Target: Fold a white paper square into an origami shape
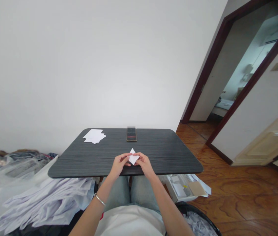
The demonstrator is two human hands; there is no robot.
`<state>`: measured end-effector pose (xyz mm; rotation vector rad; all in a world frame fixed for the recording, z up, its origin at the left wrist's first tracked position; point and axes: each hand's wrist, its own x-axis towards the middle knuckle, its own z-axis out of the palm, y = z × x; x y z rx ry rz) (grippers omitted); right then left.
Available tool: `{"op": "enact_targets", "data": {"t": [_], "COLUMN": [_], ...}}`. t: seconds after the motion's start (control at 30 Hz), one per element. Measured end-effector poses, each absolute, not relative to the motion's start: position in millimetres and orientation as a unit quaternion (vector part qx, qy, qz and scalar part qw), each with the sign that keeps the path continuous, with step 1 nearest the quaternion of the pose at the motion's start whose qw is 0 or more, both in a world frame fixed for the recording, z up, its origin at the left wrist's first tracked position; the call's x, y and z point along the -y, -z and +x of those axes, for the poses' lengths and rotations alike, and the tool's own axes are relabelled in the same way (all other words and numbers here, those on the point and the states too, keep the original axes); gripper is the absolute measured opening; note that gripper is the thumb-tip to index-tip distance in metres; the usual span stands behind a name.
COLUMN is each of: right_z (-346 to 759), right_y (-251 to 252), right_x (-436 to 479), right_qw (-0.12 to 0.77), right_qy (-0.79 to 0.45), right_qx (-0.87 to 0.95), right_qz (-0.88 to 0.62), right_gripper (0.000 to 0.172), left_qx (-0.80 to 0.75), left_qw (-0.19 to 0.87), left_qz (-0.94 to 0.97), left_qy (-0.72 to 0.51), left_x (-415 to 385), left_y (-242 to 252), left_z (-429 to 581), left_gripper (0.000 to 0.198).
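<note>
A small piece of folded white paper [133, 158], diamond-shaped with a point facing away from me, is held just above the near part of the dark table. My left hand [121, 163] pinches its left corner between thumb and fingers. On the opposite corner, my right hand [144, 162] grips in the same way. The fingertips partly cover both side corners. Several loose white paper sheets [94, 136] lie overlapping at the table's far left.
The black wood-grain table [163, 147] stands against a white wall. A phone [131, 134] sits at its far edge. White cloth [52, 200] is heaped at lower left. A box of papers [180, 188] and a black bag of scraps [199, 224] stand on the floor at right.
</note>
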<state>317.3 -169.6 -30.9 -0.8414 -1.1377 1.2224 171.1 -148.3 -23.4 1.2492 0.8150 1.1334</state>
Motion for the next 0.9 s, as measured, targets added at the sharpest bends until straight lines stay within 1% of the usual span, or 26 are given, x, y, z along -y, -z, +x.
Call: {"op": "enact_targets", "data": {"t": [0.1, 0.23, 0.3, 0.43, 0.5, 0.67, 0.9], "right_z": [315.1, 313.4, 313.2, 312.7, 312.0, 310.1, 308.9], "right_y": [32.3, 36.0, 37.7, 39.4, 39.6, 39.7, 38.9], "right_x": [168.3, 167.0, 166.8, 167.4, 168.1, 170.2, 171.8], "right_qw": [0.616, 0.641, 0.644, 0.647, 0.650, 0.654, 0.633], "right_qy": [-0.507, -0.465, -0.445, -0.411, -0.395, -0.358, -0.305], "right_qx": [0.471, 0.468, 0.476, 0.485, 0.488, 0.490, 0.501], "right_qz": [-0.376, -0.391, -0.402, -0.420, -0.427, -0.452, -0.505], "right_gripper": [0.017, 0.025, 0.026, 0.024, 0.023, 0.021, 0.014], "left_qx": [-0.353, -0.352, -0.350, -0.346, -0.349, -0.347, -0.329], "left_qw": [0.590, 0.583, 0.577, 0.572, 0.568, 0.557, 0.550], "left_qz": [0.549, 0.565, 0.575, 0.589, 0.590, 0.602, 0.629], "left_qy": [-0.475, -0.466, -0.463, -0.454, -0.455, -0.455, -0.440], "left_x": [147.7, 148.7, 150.0, 152.4, 152.9, 152.2, 151.8], "left_y": [24.4, 23.0, 21.5, 19.4, 19.5, 22.2, 23.8], "left_z": [170.9, 171.1, 171.8, 174.6, 176.0, 176.6, 175.6], "left_gripper": [0.034, 0.035, 0.038, 0.056, 0.061, 0.060, 0.057]}}
